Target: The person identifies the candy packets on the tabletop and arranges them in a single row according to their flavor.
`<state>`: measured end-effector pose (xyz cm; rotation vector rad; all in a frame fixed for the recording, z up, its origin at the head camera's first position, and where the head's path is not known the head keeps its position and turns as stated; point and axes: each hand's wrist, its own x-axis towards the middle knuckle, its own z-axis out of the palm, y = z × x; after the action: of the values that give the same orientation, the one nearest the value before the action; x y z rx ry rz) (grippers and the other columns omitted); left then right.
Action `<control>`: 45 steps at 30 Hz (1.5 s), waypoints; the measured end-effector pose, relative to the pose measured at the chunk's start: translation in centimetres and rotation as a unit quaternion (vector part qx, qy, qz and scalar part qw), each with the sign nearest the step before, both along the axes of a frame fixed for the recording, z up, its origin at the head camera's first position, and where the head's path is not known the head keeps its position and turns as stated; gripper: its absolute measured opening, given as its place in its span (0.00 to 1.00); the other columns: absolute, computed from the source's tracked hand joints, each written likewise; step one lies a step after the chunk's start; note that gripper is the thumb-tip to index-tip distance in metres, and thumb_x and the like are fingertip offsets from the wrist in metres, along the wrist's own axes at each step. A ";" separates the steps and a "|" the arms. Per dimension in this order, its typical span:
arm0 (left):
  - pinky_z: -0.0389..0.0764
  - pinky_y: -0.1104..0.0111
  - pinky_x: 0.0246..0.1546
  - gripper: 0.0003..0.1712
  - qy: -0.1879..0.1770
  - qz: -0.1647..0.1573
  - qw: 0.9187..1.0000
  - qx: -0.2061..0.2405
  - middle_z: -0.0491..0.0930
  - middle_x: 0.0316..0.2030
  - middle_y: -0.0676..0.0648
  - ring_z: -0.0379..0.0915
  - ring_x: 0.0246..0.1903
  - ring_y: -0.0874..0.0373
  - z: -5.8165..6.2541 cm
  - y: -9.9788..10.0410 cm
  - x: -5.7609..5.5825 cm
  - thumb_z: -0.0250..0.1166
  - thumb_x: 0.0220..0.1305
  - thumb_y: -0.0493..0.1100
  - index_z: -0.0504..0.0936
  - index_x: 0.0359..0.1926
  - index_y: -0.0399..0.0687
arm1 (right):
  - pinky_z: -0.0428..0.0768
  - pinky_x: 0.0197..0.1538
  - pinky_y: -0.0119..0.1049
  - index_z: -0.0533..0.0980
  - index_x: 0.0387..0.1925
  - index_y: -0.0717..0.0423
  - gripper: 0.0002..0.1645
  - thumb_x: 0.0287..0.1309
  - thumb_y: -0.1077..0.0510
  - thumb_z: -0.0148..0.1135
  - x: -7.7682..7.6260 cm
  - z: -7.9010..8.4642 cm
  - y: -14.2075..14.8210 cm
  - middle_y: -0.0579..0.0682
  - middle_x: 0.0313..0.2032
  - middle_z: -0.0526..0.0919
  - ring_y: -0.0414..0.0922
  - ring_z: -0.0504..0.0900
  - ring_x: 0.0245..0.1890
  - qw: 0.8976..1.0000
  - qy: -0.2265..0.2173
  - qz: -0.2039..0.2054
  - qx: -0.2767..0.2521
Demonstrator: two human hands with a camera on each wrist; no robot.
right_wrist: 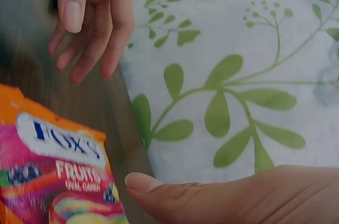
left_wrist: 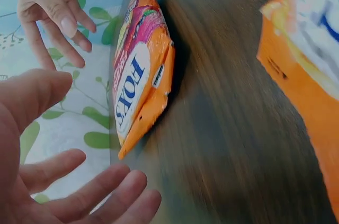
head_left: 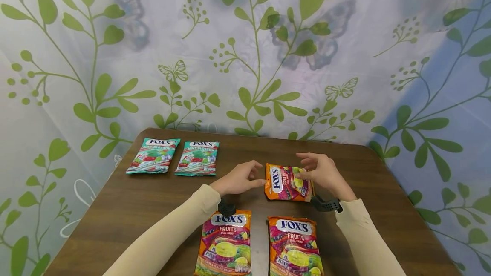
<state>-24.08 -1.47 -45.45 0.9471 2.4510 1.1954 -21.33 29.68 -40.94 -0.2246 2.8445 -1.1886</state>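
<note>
An orange bag of Fox's Fruits candy [head_left: 285,184] lies sideways on the brown table, its logo end toward the left hand. The left hand [head_left: 241,178] is just beside that end, fingers spread and nothing in them; the left wrist view shows a gap between its fingertips and the bag [left_wrist: 140,70]. Over the bag's other end hovers the right hand [head_left: 322,171], thumb and fingers apart. Its thumb [right_wrist: 201,195] appears near the bag in the right wrist view; contact there is hard to judge. Some of the bag's right end is hidden behind that hand.
Two more orange Fox's Fruits bags, one on the left [head_left: 224,244] and one on the right [head_left: 295,246], lie nearer the body. Two teal Fox's Mint Blossom bags [head_left: 154,156] lie side by side at the back left. A leaf-patterned curtain [head_left: 199,54] hangs behind the table [head_left: 145,216].
</note>
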 end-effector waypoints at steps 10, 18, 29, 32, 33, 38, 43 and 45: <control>0.84 0.51 0.58 0.37 -0.028 0.016 0.999 -0.020 0.81 0.60 0.32 0.83 0.54 0.43 -0.2 2.0 -0.2 0.70 0.78 0.49 0.70 0.75 0.32 | 0.84 0.59 0.64 0.74 0.76 0.62 0.41 0.66 0.57 0.80 0.3 -1.7 2.3 0.74 0.70 0.74 0.70 0.80 0.64 0.999 -0.030 -0.026 -0.018; 0.83 0.52 0.59 0.39 -0.071 0.044 0.996 -0.004 0.79 0.57 0.33 0.83 0.53 0.45 -0.6 3.1 -0.1 0.73 0.75 0.48 0.68 0.76 0.32 | 0.90 0.48 0.56 0.69 0.77 0.70 0.44 0.67 0.59 0.79 0.9 -2.4 3.0 0.79 0.66 0.73 0.68 0.85 0.55 0.996 -0.074 -0.005 -0.050; 0.81 0.55 0.57 0.41 -0.085 0.052 0.995 -0.011 0.81 0.55 0.35 0.79 0.50 0.49 -0.7 4.3 -0.5 0.76 0.73 0.49 0.68 0.76 0.35 | 0.90 0.47 0.57 0.70 0.77 0.70 0.45 0.66 0.58 0.80 0.7 -3.8 4.0 0.78 0.65 0.73 0.67 0.85 0.55 0.991 -0.110 -0.012 -0.075; 0.81 0.54 0.58 0.40 -0.092 0.055 0.994 -0.007 0.82 0.55 0.36 0.80 0.51 0.48 -0.8 4.4 -0.5 0.76 0.72 0.48 0.69 0.74 0.36 | 0.90 0.48 0.57 0.71 0.76 0.69 0.44 0.66 0.59 0.80 0.7 -3.9 4.1 0.78 0.64 0.74 0.67 0.84 0.55 0.991 -0.108 -0.005 -0.074; 0.81 0.54 0.57 0.39 -0.096 0.057 0.994 -0.006 0.82 0.55 0.36 0.80 0.51 0.49 -0.9 4.5 -0.4 0.76 0.72 0.48 0.70 0.74 0.37 | 0.90 0.48 0.56 0.71 0.75 0.69 0.43 0.66 0.59 0.80 0.7 -3.9 4.1 0.78 0.64 0.74 0.66 0.84 0.56 0.992 -0.108 -0.003 -0.071; 0.80 0.60 0.50 0.35 -0.118 0.063 0.991 0.001 0.81 0.51 0.39 0.77 0.45 0.52 -1.1 4.6 -0.5 0.77 0.72 0.48 0.73 0.70 0.38 | 0.90 0.50 0.55 0.72 0.75 0.68 0.42 0.66 0.58 0.80 0.7 -4.0 4.0 0.77 0.65 0.73 0.62 0.86 0.53 0.989 -0.118 0.003 -0.085; 0.73 0.66 0.40 0.32 -0.126 0.059 0.990 0.002 0.76 0.44 0.43 0.72 0.39 0.54 -1.3 4.7 -0.6 0.77 0.72 0.48 0.75 0.67 0.38 | 0.90 0.51 0.54 0.72 0.75 0.69 0.42 0.66 0.59 0.80 0.8 -4.2 3.9 0.77 0.65 0.73 0.57 0.88 0.50 0.985 -0.128 0.014 -0.112; 0.72 0.67 0.38 0.32 -0.130 0.056 0.990 0.009 0.75 0.43 0.43 0.70 0.38 0.54 -1.3 4.8 -0.6 0.77 0.72 0.47 0.75 0.67 0.36 | 0.90 0.51 0.53 0.72 0.75 0.69 0.42 0.66 0.59 0.80 0.8 -4.3 3.9 0.77 0.65 0.73 0.57 0.88 0.50 0.985 -0.128 0.015 -0.117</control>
<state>-24.67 3.30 -46.79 0.6193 2.3129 1.2886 -20.50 33.56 -45.27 -0.1125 2.4754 -1.4294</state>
